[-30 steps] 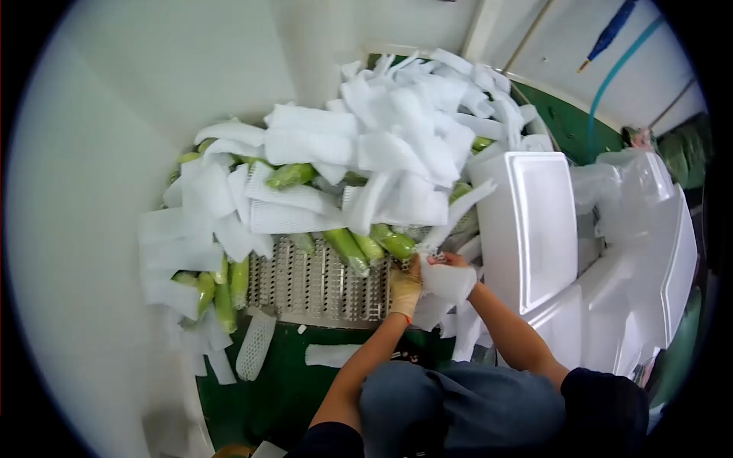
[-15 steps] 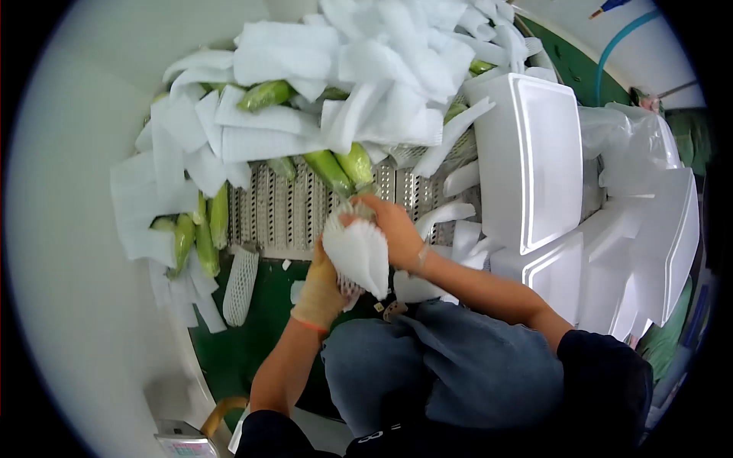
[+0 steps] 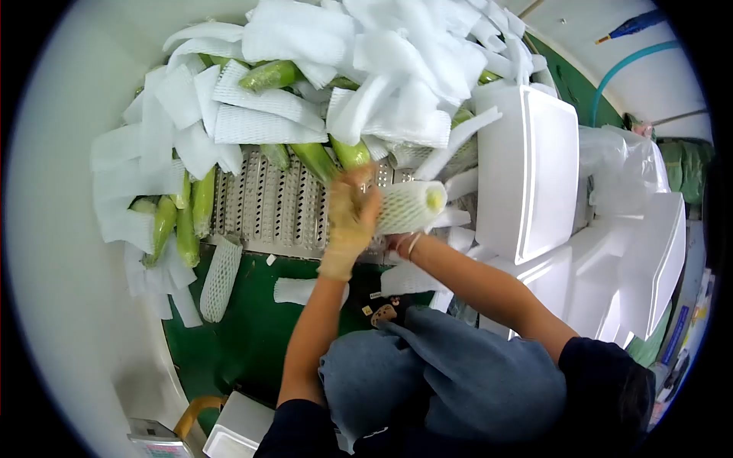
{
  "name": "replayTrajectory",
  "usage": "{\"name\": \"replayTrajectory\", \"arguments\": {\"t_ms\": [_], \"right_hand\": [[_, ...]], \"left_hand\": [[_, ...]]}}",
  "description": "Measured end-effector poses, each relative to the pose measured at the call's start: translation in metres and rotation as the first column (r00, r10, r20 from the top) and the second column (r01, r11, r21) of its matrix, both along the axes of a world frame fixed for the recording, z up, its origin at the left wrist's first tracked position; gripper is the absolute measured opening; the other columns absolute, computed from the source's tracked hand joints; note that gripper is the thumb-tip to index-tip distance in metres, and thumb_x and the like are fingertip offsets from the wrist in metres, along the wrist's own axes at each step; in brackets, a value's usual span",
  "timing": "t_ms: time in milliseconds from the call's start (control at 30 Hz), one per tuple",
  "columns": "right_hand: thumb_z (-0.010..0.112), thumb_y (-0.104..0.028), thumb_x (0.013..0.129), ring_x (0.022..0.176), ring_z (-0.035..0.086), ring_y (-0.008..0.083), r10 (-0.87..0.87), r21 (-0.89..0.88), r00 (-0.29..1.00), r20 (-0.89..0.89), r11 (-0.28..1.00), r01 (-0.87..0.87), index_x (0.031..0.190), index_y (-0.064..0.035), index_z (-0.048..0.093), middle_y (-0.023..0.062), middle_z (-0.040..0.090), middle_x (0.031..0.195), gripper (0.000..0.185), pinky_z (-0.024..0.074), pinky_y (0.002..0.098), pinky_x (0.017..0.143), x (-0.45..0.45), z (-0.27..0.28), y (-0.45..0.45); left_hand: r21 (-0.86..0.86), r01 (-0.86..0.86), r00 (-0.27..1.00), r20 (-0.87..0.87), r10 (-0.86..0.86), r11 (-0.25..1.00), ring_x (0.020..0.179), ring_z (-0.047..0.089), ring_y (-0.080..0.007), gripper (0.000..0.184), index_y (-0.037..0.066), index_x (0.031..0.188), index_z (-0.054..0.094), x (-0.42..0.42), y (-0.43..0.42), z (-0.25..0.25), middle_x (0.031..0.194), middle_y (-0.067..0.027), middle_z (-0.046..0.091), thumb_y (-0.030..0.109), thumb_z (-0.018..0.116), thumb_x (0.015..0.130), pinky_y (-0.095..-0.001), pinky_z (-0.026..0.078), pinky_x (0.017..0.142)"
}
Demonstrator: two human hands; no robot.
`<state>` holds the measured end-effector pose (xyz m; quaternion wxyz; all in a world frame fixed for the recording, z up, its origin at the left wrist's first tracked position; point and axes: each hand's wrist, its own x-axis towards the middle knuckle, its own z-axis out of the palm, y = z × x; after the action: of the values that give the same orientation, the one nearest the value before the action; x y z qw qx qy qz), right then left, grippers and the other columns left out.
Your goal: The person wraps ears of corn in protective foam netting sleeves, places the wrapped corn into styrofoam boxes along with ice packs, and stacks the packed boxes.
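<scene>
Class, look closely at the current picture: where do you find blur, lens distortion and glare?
Head view: the left hand is smeared, probably by motion; head view: black, curved corners suggest a very wide lens; head view: bright patches wash out parts of the white boxes, while the perforated metal rack reads clearly.

two hands (image 3: pixel 350 217), one metal grate (image 3: pixel 267 202), one umbrella (image 3: pixel 635 24), one hose (image 3: pixel 617 67), foam sleeves (image 3: pixel 298 32) too many to count.

"What's unclear?"
"The fingers of my left hand (image 3: pixel 350 223) blur, and the netted vegetable (image 3: pixel 406 208) hides most of my right hand (image 3: pixel 400 244)."
"At the edges?"
"The top cuts off the foam pile (image 3: pixel 298 34); the bottom, the white box (image 3: pixel 246 416)."
</scene>
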<state>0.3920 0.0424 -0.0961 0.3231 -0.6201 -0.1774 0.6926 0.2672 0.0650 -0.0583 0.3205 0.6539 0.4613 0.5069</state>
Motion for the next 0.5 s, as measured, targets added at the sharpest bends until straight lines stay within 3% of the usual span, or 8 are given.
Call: {"name": "replayTrajectory", "arguments": {"t_ms": [67, 100, 133, 200, 267, 333, 400, 500], "right_hand": [[0.057, -0.016, 0.079, 0.098, 0.060, 0.0289, 0.388, -0.074, 0.920, 0.055, 0.920, -0.384, 0.123, -0.0074, 0.050, 0.0145, 0.052, 0.123, 0.046, 0.0472, 0.0378, 0.086, -0.013, 0.060, -0.013], [0.056, -0.016, 0.079, 0.103, 0.060, 0.0293, 0.618, -0.123, 0.781, 0.084, 0.785, -0.608, 0.129, -0.0090, 0.049, 0.0139, 0.051, 0.131, 0.051, 0.0473, 0.0378, 0.089, -0.017, 0.090, -0.015], [0.055, -0.013, 0.078, 0.099, 0.062, 0.0306, 0.681, 0.179, 0.699, 0.218, 0.677, -0.714, 0.127, -0.0073, 0.049, 0.0150, 0.052, 0.129, 0.050, 0.0486, 0.0382, 0.086, -0.022, 0.076, -0.026], [0.051, -0.008, 0.077, 0.092, 0.061, 0.0369, 0.828, 0.049, 0.204, 0.522, 0.210, -0.977, 0.119, -0.0025, 0.052, 0.0200, 0.055, 0.120, 0.043, 0.0495, 0.0431, 0.081, -0.019, 0.071, -0.006], [0.055, -0.006, 0.076, 0.086, 0.059, 0.0392, 0.221, 0.229, 0.349, 0.911, 0.432, -0.872, 0.112, -0.0063, 0.056, 0.0193, 0.059, 0.101, 0.036, 0.0481, 0.0452, 0.079, -0.012, 0.094, 0.025], [0.058, -0.009, 0.074, 0.107, 0.052, 0.0353, -0.109, 0.281, 0.264, 0.958, 0.196, -0.939, 0.117, -0.0127, 0.055, 0.0158, 0.052, 0.119, 0.043, 0.0438, 0.0428, 0.090, -0.009, 0.121, 0.076], [0.060, -0.012, 0.073, 0.124, 0.039, 0.0314, -0.420, 0.060, 0.059, 0.906, -0.012, -0.998, 0.121, -0.0174, 0.052, 0.0104, 0.041, 0.135, 0.049, 0.0345, 0.0450, 0.101, -0.016, 0.117, 0.117], [0.061, -0.043, 0.078, 0.139, 0.019, 0.0298, -0.308, -0.335, -0.406, 0.860, 0.258, -0.906, 0.134, -0.0238, 0.044, 0.0063, 0.027, 0.149, 0.062, 0.0160, 0.0529, 0.110, 0.043, 0.098, 0.203]], "left_hand": [[-0.366, 0.287, 0.954, 0.032, -0.297, 0.885, 0.095, 0.058, -0.0278, 0.038, -0.005, 0.114, 0.051, -0.034, 0.000, 0.031, 0.108, -0.0147, 0.060, 0.013, 0.064, 0.083, -0.0331, 0.045, 0.085], [-0.659, 0.507, 0.826, 0.188, -0.531, 0.555, 0.098, 0.058, -0.0281, 0.041, -0.005, 0.114, 0.051, -0.052, -0.005, 0.042, 0.111, -0.0154, 0.059, 0.013, 0.067, 0.081, -0.0334, 0.045, 0.087], [-0.690, 0.545, 0.824, 0.337, -0.456, 0.475, 0.097, 0.059, -0.0251, 0.039, -0.003, 0.110, 0.056, -0.065, -0.012, 0.051, 0.108, -0.0148, 0.060, 0.015, 0.070, 0.078, -0.0316, 0.046, 0.087], [-0.422, 0.485, 0.865, 0.104, -0.490, 0.766, 0.092, 0.060, -0.0213, 0.036, -0.003, 0.106, 0.058, -0.116, -0.039, 0.023, 0.100, -0.0129, 0.062, 0.015, 0.071, 0.078, -0.0306, 0.048, 0.083], [-0.606, 0.183, 0.983, 0.112, -0.144, 0.774, 0.087, 0.059, -0.0192, 0.033, -0.004, 0.103, 0.059, -0.157, -0.074, 0.018, 0.095, -0.0121, 0.063, 0.014, 0.070, 0.077, -0.0307, 0.049, 0.080], [-0.719, -0.212, 0.945, 0.021, 0.325, 0.662, 0.078, 0.061, -0.0264, 0.047, -0.006, 0.112, 0.051, -0.177, -0.095, 0.008, 0.093, -0.0178, 0.062, 0.014, 0.067, 0.073, -0.0352, 0.049, 0.073], [-0.670, -0.486, 0.872, -0.329, 0.362, 0.561, 0.087, 0.062, -0.0333, 0.067, -0.005, 0.120, 0.048, -0.206, -0.123, -0.023, 0.101, -0.0234, 0.062, 0.025, 0.073, 0.066, -0.0385, 0.049, 0.078], [-0.537, -0.598, 0.752, -0.633, 0.184, 0.595, 0.100, 0.059, -0.0382, 0.075, -0.005, 0.123, 0.045, -0.191, -0.143, -0.018, 0.107, -0.0263, 0.060, 0.026, 0.075, 0.062, -0.0403, 0.046, 0.087]]}}
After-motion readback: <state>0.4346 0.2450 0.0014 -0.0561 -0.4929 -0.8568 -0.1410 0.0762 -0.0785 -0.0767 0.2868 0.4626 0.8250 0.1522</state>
